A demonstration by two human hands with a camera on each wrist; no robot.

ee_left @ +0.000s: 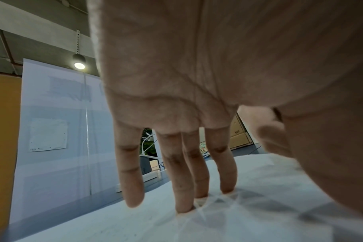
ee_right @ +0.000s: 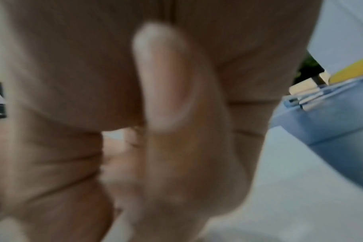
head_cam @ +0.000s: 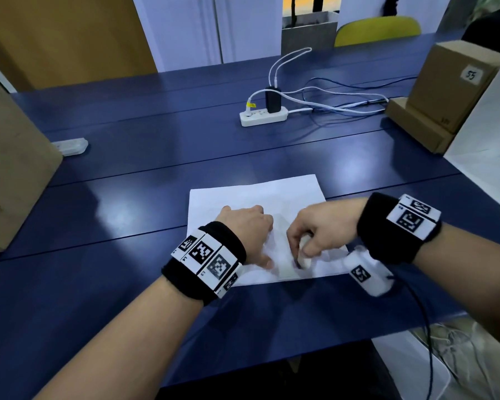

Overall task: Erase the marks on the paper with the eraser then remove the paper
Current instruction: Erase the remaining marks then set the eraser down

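A white sheet of paper (head_cam: 257, 194) lies on the blue table near its front edge. My left hand (head_cam: 247, 226) presses down on the paper's left part with straight, spread fingers (ee_left: 182, 196), which crease the paper (ee_left: 259, 188) under them. My right hand (head_cam: 312, 235) has its fingers curled around a white eraser (head_cam: 305, 259), whose dark-smudged lower end touches the paper near the sheet's front edge. The right wrist view is blurred and filled by the curled fingers (ee_right: 162, 78); the eraser is hidden there. No marks show clearly on the paper.
A white power strip (head_cam: 263, 115) with a black adapter and cables sits at mid-table. Cardboard boxes (head_cam: 442, 90) stand at the right and another (head_cam: 9, 168) at the left. A small white object (head_cam: 70, 146) lies far left. A yellow chair (head_cam: 378, 30) stands beyond the table.
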